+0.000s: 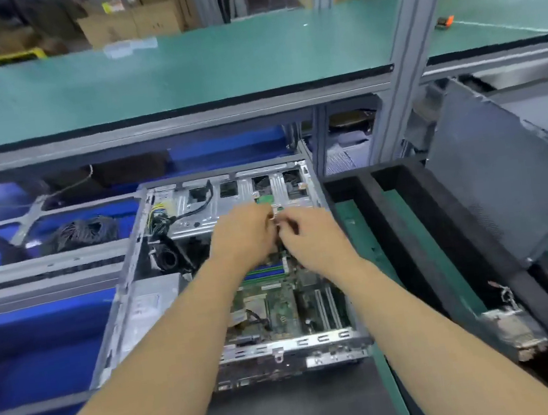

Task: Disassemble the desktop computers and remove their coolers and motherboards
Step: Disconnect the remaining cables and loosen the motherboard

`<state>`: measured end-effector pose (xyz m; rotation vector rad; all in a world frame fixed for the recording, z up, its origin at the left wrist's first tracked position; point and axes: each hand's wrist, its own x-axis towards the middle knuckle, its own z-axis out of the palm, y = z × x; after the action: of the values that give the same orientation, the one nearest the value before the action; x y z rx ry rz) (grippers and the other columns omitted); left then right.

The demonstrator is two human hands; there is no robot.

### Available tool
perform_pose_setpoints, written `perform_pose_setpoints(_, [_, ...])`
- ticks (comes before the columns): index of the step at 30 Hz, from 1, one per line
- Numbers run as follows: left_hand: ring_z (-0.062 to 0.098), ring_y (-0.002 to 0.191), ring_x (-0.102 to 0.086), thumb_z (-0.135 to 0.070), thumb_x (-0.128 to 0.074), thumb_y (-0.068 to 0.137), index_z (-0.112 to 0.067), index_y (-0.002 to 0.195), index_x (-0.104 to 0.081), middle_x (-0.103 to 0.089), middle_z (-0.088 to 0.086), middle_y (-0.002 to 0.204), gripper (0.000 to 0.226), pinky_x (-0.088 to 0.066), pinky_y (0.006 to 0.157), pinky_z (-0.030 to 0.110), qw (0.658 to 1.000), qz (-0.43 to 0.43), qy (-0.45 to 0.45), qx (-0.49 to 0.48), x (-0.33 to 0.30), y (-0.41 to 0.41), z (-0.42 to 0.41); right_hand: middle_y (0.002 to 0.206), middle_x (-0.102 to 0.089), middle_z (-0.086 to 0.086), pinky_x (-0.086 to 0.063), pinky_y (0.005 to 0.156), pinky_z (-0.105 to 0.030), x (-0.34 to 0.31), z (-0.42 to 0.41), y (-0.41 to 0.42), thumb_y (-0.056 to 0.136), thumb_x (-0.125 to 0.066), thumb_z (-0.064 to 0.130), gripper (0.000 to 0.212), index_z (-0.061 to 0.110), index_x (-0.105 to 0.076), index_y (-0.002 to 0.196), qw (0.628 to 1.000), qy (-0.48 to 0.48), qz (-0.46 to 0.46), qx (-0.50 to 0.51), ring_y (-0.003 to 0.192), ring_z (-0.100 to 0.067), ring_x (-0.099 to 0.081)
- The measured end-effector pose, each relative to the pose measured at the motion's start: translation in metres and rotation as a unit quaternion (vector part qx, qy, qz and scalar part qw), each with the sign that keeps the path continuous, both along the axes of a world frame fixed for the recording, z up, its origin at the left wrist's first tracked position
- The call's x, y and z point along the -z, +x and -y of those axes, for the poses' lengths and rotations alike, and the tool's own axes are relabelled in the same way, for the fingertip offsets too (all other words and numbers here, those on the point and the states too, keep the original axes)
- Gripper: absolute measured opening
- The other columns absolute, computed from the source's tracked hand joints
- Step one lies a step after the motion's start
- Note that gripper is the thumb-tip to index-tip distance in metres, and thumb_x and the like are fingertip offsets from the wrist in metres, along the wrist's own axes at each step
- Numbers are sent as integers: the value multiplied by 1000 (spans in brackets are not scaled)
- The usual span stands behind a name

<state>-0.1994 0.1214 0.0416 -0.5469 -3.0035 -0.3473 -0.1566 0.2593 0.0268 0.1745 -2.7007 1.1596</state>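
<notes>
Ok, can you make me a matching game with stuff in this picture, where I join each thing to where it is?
Things:
1. motherboard
2. bundle of cables
3. orange thing
4. grey side panel

Places:
A. up on the green shelf
B. leaning at the right of the bench
C. inside the case, under the arms
D. at the case's far left corner

Pairs: 1-C, 2-D, 3-A, 4-B

Green motherboard point(279, 305), silver case point(230, 199), teal shelf point(146, 81), blue bins point(40, 339).
</notes>
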Motion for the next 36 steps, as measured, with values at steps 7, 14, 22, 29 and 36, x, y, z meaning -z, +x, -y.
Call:
perform_pose_setpoints(7, [33, 103, -63, -17, -49, 91, -16, 100, -60, -66, 12, 113, 14, -48, 77, 39, 965, 206, -149, 66, 67, 26, 73, 94, -64, -18, -55, 73, -40, 67, 67, -18, 88, -58, 10, 3, 7, -58, 87, 879, 350, 267, -183, 87, -33, -65])
perform_pose_setpoints(14, [25, 71, -53, -6, -54, 87, -22, 70, -55, -56, 2, 76, 23, -44, 65, 34, 935, 318, -118, 101, 79, 41, 72, 92, -67, -9, -50, 68, -35, 83, 66, -15, 81, -76, 30, 31, 7, -64, 98, 826, 402, 329, -217, 79, -27, -60])
perform_pose_setpoints(22, [17, 57, -44, -18, -55, 88, -15, 65, -47, -46, 2, 65, 24, -40, 59, 29, 921, 350, -164, 60, 72, 47, 73, 87, -66, -8, -59, 72, -39, 87, 66, -18, 83, -75, 39, 33, 9, -65, 94, 814, 441, 279, -257, 78, -28, -65])
perform_pose_setpoints(29, [16, 59, -48, -8, -51, 86, -13, 66, -46, -49, 2, 69, 21, -41, 55, 29, 934, 341, -94, -47, 79, 39, 70, 70, -52, -1, -50, 56, -33, 82, 79, -15, 80, -78, 24, 20, 11, -63, 81, 802, 471, 255, -266, 64, -23, -58])
perform_pose_setpoints(36, [26, 84, -61, -10, -67, 84, -7, 82, -59, -60, 11, 84, 9, -49, 70, 35, 908, 403, -115, -20, 93, 24, 70, 73, -47, -7, -45, 58, -35, 82, 56, -26, 98, -50, 6, 21, 10, -47, 77, 875, 409, 204, -157, 60, -22, -50])
